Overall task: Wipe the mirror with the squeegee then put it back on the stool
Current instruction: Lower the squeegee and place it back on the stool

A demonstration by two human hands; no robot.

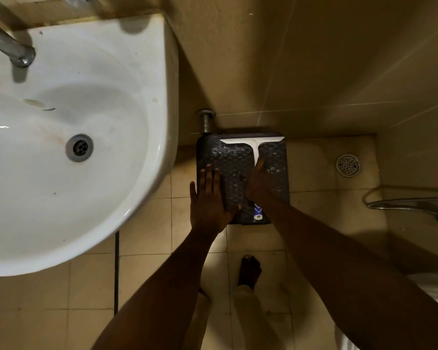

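Observation:
A white squeegee (255,145) lies on the dark woven stool (225,157), its blade along the stool's far edge by the wall. Its handle runs toward me, and the blue-and-white handle end (258,212) shows near the stool's front edge. My right hand (257,181) covers the middle of the handle with fingers curled around it. My left hand (209,200) hovers flat over the stool's left front corner, fingers spread, holding nothing. The mirror is out of view.
A white washbasin (61,137) with a metal tap (10,46) fills the left side. A wall pipe (206,120) sits just behind the stool. A floor drain (347,165) and a hand shower (412,205) are at the right. My bare foot (249,271) stands on the tiled floor.

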